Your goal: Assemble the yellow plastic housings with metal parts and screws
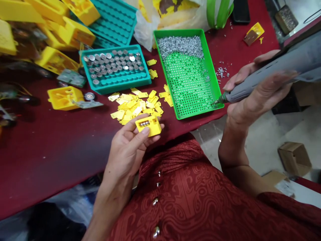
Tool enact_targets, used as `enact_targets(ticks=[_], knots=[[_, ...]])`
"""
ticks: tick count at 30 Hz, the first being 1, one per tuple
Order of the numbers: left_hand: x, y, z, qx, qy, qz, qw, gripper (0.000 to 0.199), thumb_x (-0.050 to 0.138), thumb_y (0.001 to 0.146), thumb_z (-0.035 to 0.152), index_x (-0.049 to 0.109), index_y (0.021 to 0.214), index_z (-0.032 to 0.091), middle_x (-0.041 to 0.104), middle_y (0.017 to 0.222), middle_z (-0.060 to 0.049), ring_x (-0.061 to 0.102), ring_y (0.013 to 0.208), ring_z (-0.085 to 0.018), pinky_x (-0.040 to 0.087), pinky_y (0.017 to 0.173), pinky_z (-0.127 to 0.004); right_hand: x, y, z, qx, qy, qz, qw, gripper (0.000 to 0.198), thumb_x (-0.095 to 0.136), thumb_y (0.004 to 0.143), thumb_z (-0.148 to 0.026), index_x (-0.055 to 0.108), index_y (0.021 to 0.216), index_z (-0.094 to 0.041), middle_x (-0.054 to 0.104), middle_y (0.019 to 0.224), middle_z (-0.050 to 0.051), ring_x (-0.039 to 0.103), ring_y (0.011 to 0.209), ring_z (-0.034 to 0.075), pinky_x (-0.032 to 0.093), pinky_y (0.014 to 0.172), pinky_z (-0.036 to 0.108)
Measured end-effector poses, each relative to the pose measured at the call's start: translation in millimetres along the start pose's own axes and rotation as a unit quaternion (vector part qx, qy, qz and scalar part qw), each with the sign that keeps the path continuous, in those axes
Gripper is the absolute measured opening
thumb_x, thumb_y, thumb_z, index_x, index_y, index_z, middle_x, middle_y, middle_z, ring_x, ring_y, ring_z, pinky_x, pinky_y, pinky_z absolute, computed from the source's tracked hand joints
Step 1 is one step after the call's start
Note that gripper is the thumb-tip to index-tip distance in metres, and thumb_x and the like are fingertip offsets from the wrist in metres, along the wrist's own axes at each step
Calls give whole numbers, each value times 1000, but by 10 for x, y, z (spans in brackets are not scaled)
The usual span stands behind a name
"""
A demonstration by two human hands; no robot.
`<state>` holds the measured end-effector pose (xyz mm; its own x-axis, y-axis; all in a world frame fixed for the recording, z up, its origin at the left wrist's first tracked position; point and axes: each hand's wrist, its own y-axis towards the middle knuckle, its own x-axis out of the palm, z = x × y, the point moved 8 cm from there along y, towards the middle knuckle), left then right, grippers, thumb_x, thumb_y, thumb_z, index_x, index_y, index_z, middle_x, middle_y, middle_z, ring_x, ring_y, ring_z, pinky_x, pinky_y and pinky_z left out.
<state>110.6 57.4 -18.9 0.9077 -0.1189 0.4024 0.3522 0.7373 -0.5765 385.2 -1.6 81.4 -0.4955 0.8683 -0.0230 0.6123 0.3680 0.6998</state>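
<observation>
My left hand [126, 145] is closed around a small yellow plastic housing [154, 128], its thumb lying over the front edge. Inside the housing's slot sits a short row of silver button cells [144, 123]. A grey electric screwdriver [273, 68] is gripped in my right hand [260, 92], pointing left. Its bit reaches over the near right corner of the green perforated tray [200, 113]; whether a screw is on the tip I cannot tell. Small silver screws [180, 47] are heaped at that tray's far end. Thin yellow covers [137, 104] lie piled just beyond my left hand.
A teal tray [122, 86] of button cells stands left of the green tray. Yellow housings [57, 60], some with circuit boards, crowd the table's left side. Loose screws [221, 71] and another yellow housing [257, 30] lie on the right. A cardboard box [294, 157] sits below.
</observation>
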Motion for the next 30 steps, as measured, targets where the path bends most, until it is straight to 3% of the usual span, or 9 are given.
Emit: enact_targets(ticks=[6, 11, 15, 21, 25, 28, 30], knots=[[0, -4, 12, 8, -2, 4, 1000, 41, 106, 65, 20, 82, 99, 18, 89, 98, -4, 87, 84, -20, 69, 65, -16, -4, -6, 40, 5, 39, -3, 999, 57, 60, 101, -78, 51, 108, -22, 47, 70, -4, 46, 53, 9, 38, 47, 24], [4, 11, 18, 10, 0, 4, 1000, 43, 107, 64, 22, 82, 99, 17, 88, 97, -4, 87, 85, -21, 69, 65, -16, -9, -11, 73, -4, -40, -9, 999, 66, 43, 102, -88, 45, 111, -23, 44, 71, -5, 42, 51, 8, 37, 48, 24], [8, 4, 25, 10, 6, 1, 1000, 39, 104, 67, 20, 82, 100, 18, 88, 96, -3, 87, 85, -20, 69, 65, -16, 11, -21, 63, -7, -47, -21, 999, 61, 43, 105, -84, 45, 114, -24, 42, 73, -4, 46, 54, 9, 38, 51, 24], [15, -13, 39, 9, 9, 1, 1000, 37, 103, 68, 20, 82, 98, 20, 89, 96, -3, 87, 84, -20, 69, 65, -16, 16, -50, 116, 36, -77, -21, 996, 62, 4, 111, -77, 35, 114, -23, 44, 72, -3, 45, 52, 9, 37, 54, 28], [15, -12, 43, 10, 6, 1, 1000, 41, 106, 65, 22, 82, 98, 20, 89, 97, -2, 87, 84, -20, 70, 64, -17, 27, -43, 78, 23, -23, -14, 999, 64, 35, 106, -86, 42, 113, -23, 40, 72, -5, 45, 54, 8, 38, 52, 25], [14, -15, 52, 12, 2, 1, 1000, 44, 108, 62, 23, 83, 98, 20, 89, 95, -2, 87, 83, -20, 70, 64, -18, 4, -25, 24, 4, 56, 6, 998, 59, 66, 99, -78, 52, 108, -21, 43, 71, -5, 47, 54, 8, 39, 48, 24], [19, -22, 57, 11, 1, 1, 1000, 46, 109, 60, 23, 83, 97, 20, 89, 95, -2, 87, 82, -20, 70, 63, -18, -1, -12, 24, 9, 91, 9, 996, 57, 72, 97, -74, 56, 106, -20, 44, 70, -5, 48, 54, 8, 40, 46, 24]])
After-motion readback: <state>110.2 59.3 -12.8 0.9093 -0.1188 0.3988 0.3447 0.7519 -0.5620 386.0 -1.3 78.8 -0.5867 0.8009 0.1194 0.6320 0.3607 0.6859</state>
